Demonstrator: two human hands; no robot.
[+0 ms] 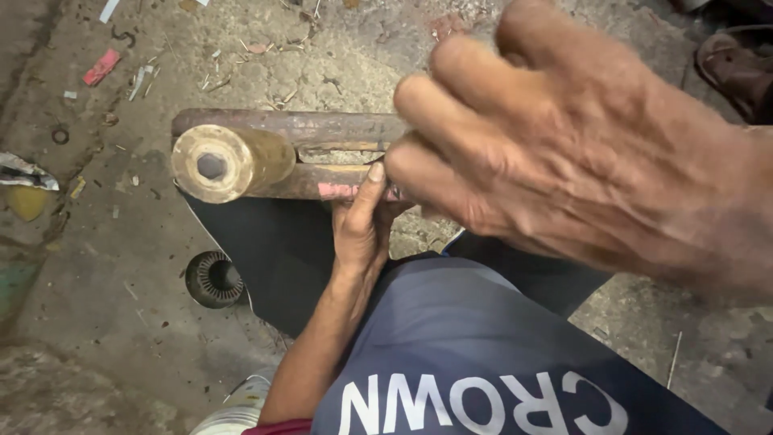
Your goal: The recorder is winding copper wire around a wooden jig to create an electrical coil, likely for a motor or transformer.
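The left hand (362, 221) gripped the rusty bar (322, 153) beneath the brass bush (229, 163), thumb up. The right hand (580, 153) hung close above, fingers curled; its grip could not be seen.

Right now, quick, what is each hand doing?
Left hand: closed on the rusty bar.
Right hand: fingers curled; holding anything cannot be told.
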